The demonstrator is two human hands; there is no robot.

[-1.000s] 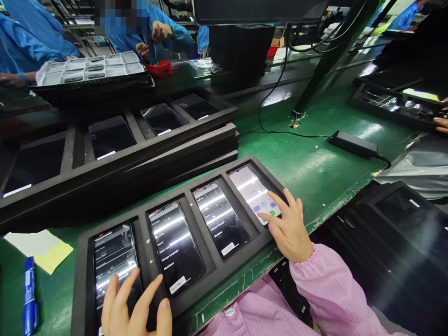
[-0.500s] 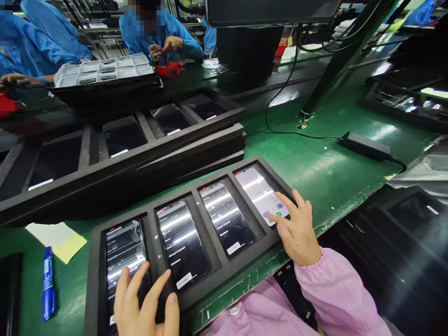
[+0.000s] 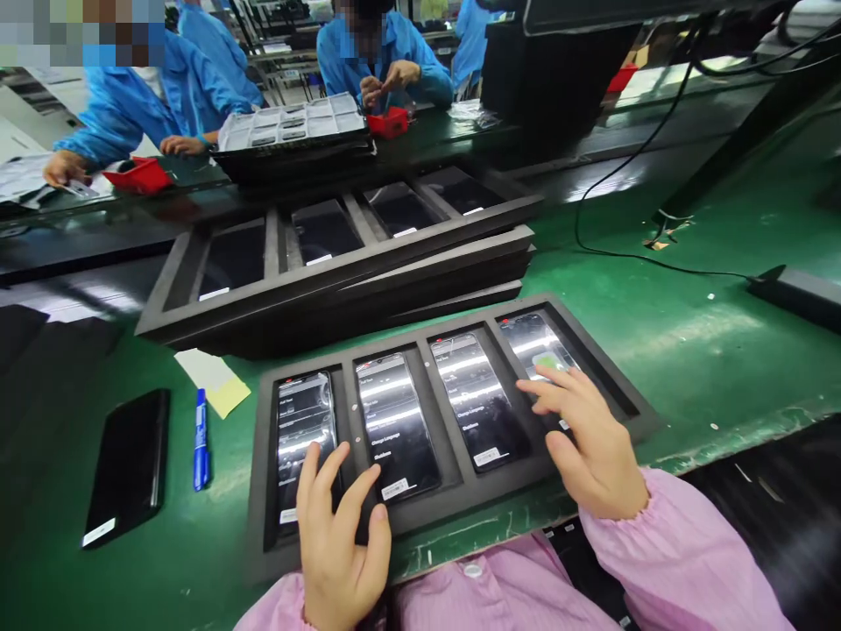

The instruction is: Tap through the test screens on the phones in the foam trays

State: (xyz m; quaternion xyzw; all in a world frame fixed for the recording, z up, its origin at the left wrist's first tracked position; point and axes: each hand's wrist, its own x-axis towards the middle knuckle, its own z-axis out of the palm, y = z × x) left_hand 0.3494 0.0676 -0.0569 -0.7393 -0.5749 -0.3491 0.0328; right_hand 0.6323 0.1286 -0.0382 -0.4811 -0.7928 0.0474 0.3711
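A black foam tray [image 3: 460, 502] lies on the green bench in front of me, with several lit phones side by side in its slots. My right hand [image 3: 588, 434] rests over the rightmost phone [image 3: 535, 346], fingers spread and touching its screen. My left hand [image 3: 338, 530] lies on the tray's near edge, fingertips on the lower part of the leftmost phone [image 3: 302, 429]. The two middle phones [image 3: 394, 421] show dark menu screens. Neither hand holds anything. Both arms wear pink sleeves.
A stack of black trays [image 3: 355, 272] with dark phones stands behind. On the left lie a loose black phone [image 3: 128, 464], a blue marker [image 3: 201, 438] and a yellow note [image 3: 214, 381]. People in blue work across the bench. A cable and power adapter [image 3: 798, 287] lie right.
The view has swung left, so the tray sits further right and the loose phone shows. The rightmost phone's screen went from a light keypad to darker. My right hand's fingers spread over it.
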